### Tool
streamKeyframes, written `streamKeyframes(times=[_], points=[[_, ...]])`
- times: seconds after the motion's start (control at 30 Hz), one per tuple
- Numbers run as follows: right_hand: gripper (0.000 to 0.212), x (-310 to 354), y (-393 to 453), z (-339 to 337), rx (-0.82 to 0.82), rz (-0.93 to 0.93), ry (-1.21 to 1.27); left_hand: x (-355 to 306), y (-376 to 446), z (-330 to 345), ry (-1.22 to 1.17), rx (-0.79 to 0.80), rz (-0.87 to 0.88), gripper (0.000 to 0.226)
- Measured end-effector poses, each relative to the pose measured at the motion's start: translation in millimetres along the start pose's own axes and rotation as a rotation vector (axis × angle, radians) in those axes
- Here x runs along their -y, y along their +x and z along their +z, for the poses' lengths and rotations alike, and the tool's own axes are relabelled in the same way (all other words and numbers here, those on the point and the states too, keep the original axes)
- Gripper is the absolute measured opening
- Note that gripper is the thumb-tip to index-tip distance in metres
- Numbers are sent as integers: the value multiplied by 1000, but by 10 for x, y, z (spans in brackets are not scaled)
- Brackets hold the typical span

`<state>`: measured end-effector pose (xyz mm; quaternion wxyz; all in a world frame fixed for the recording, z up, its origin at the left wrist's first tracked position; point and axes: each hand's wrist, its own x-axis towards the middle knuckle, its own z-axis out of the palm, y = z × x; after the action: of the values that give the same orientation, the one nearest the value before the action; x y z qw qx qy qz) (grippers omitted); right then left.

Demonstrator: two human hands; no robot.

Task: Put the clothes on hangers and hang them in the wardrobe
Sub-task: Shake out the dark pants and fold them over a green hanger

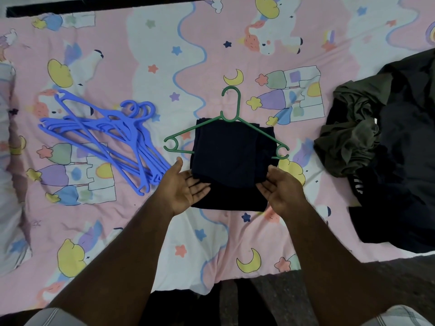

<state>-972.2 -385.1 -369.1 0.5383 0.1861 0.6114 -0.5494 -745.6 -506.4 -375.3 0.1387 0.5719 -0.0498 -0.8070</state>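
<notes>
Head view: both hands (left [182, 185], right [281, 189]) open, seemingly touching dark garment [231, 158].

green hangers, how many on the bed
1. The green hanger lies mid-bed with the folded dark garment draped over its bar. None shows among the blue hangers, though that pile could hide one.

Before you, a green hanger [227, 128] carries a folded navy-black garment [229, 161] on a pink-and-white bedsheet [146, 43] printed with unicorns, yellow moons and clouds, pastel castles, wavy blue lines and stars in blue, coral, purple and yellow. To your left, a heap of periwinkle-blue hangers [103, 137]. To your right, a pile of clothes [386, 147] in olive green and black, one piece showing white stripes.
</notes>
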Motion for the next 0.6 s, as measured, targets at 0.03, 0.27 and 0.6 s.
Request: streamKeyframes(times=[0.03, 0.27, 0.6], points=[[25, -18, 21, -17, -9, -8, -11, -9, 1, -3, 17, -12, -1, 60], [30, -93, 66, -124, -14, -17, -40, -39, -16, 23, 133, -75, 6, 26], [24, -213, 51, -264, -3, 11, -22, -72, -1, -14, 243, -45, -21, 32]])
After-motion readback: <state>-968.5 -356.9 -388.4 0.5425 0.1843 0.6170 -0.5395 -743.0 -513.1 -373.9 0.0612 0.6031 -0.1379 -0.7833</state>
